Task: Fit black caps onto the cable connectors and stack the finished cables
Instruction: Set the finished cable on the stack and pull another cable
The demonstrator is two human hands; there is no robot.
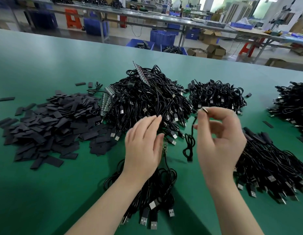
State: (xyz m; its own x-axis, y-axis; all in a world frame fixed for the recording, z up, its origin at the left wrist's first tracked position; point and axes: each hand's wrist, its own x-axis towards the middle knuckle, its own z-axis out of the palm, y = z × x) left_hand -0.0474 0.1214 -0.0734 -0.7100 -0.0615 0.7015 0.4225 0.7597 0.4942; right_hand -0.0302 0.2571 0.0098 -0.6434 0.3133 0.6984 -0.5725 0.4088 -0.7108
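Green table point(45, 192) fills the view, its far edge running across at twelve o'clock. At nine o'clock, a wide heap of flat black caps point(50, 129), with strays point(6, 99) scattered off toward the left edge. Dead centre, the big pile point(147, 99) of tangled black cables, USB plugs poking out along its near side. Just beside it at one o'clock, a smaller pile point(217, 94). At three o'clock, another heap point(293, 107) cut by the frame edge. At four o'clock, a fanned stack point(273, 173), plugs pointing toward us. At six o'clock, a small bunch point(155, 200) lies close in.
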